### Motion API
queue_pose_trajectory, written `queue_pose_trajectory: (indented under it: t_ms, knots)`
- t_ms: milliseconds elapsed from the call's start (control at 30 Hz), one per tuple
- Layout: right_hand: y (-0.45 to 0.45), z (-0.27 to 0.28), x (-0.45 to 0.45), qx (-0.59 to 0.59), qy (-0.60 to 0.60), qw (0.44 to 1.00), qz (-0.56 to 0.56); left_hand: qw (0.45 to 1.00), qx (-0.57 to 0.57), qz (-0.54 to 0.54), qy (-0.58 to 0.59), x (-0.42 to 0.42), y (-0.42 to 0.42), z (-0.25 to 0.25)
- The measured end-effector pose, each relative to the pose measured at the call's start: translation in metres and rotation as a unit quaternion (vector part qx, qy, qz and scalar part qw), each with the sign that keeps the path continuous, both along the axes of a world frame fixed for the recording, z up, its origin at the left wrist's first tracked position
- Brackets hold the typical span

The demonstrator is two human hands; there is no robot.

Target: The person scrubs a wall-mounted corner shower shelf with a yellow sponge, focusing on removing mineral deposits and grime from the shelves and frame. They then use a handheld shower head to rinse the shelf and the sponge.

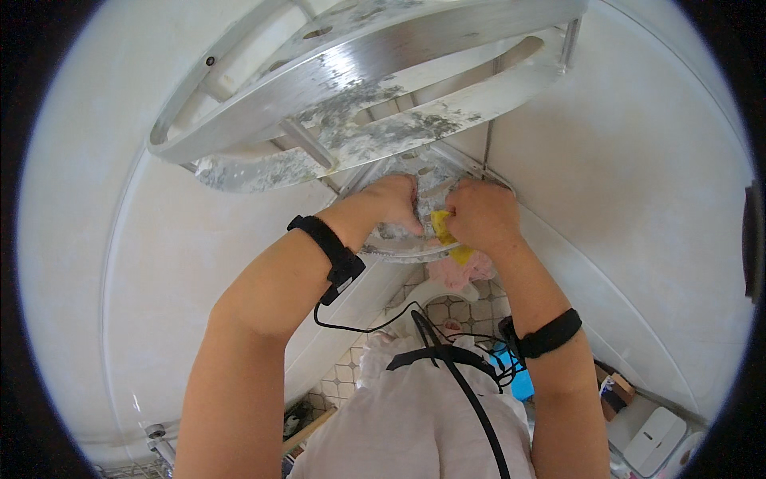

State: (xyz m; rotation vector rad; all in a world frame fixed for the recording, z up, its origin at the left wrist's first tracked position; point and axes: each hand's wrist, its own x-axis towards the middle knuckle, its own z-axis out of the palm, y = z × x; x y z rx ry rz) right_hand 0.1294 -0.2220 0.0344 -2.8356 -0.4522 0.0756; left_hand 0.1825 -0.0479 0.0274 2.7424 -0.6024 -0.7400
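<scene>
A metal corner shelf has an upper tier [359, 63] and a lower tier [402, 254], both marked with grey and white grime. My left hand [389, 200] lies over the left part of the lower tier, thumb apart from the fingers, with nothing seen in it. On the right side of that tier, my right hand [486, 215] is closed around a yellow cloth or sponge [441, 226]. Part of the yellow piece hangs past the front rim. The fingertips of my right hand are hidden from view.
The upper tier overhangs both hands. Pale wall panels [598, 149] meet behind the shelf. Below are a pink crumpled item [461, 269], a tiled floor [341, 371] and a blue object [520, 380]. Black cables [461, 389] hang before my body. A white box [655, 440] stands lower right.
</scene>
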Motion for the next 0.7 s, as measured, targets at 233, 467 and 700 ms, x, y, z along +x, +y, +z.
queue_pose_trajectory:
  t_ms: [233, 467, 700]
  knots:
    - [0.0007, 0.0007, -0.0007, -0.004, 0.005, 1.000, 0.000, 1.000, -0.009, -0.002, 0.012, 0.0034, 0.0067, -0.0042]
    - [0.0033, 0.0023, -0.0019, -0.005, -0.005, 1.000, -0.004, 1.000, -0.015, 0.009, 0.000, -0.0010, 0.0068, -0.0034]
    - [0.0033, 0.0014, -0.0018, -0.003, -0.006, 1.000, -0.005, 1.000, -0.010, 0.005, -0.004, -0.0030, 0.0065, -0.0004]
